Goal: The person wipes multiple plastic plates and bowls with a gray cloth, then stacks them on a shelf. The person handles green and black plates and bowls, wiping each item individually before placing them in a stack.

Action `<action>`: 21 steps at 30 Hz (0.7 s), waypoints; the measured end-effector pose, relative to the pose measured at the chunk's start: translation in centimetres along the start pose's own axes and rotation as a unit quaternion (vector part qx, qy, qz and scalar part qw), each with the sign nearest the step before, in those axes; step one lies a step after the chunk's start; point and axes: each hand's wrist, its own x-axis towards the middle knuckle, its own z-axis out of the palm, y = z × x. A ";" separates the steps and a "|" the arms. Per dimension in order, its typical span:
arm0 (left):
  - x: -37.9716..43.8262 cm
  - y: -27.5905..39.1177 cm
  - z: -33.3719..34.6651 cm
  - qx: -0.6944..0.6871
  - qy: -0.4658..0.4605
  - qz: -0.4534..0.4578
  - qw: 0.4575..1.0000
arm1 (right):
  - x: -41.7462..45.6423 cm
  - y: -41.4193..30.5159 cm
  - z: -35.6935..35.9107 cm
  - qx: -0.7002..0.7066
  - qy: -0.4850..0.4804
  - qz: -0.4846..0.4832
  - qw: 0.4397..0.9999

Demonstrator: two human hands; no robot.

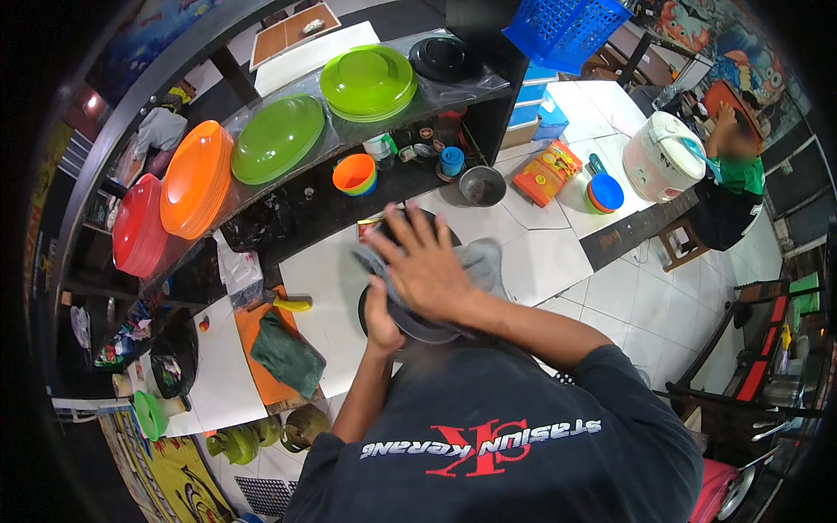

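A grey cloth [482, 263] lies over dark round dishware [428, 327], close in front of my torso at the edge of the white tiled counter. My right hand [422, 268] presses on the cloth with its fingers spread. My left hand [382, 320] is at the left rim of the dark dishware, thumb up; its fingers are mostly hidden, so its grip cannot be made out. Behind my right hand another dark round piece shows in part. A small red and yellow packet [370, 227] lies beyond my fingertips.
Red [138, 225], orange [196, 180] and green plates [278, 138] line the shelf. A dark bowl [482, 186], an orange packet [546, 173], stacked small bowls [605, 193] and a rice cooker [664, 157] stand rightwards. Leftwards, a green cloth [288, 356] lies on an orange board. Another person [735, 163] sits far right.
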 end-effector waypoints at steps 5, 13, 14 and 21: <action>-0.5 -0.9 -3.1 -0.148 -0.008 0.079 0.986 | -3.4 -1.9 1.4 0.093 -0.054 -0.073 0.991; -2.3 -1.0 1.5 -0.025 0.096 -0.007 0.995 | -4.5 2.3 2.3 -0.029 -0.077 0.044 0.996; -2.1 -1.1 1.0 -0.035 0.090 -0.043 0.994 | -4.3 3.5 2.4 -0.023 -0.044 0.068 0.996; -1.0 -0.8 2.3 -0.028 0.187 0.050 0.981 | -4.2 5.3 3.6 0.295 0.052 0.278 0.913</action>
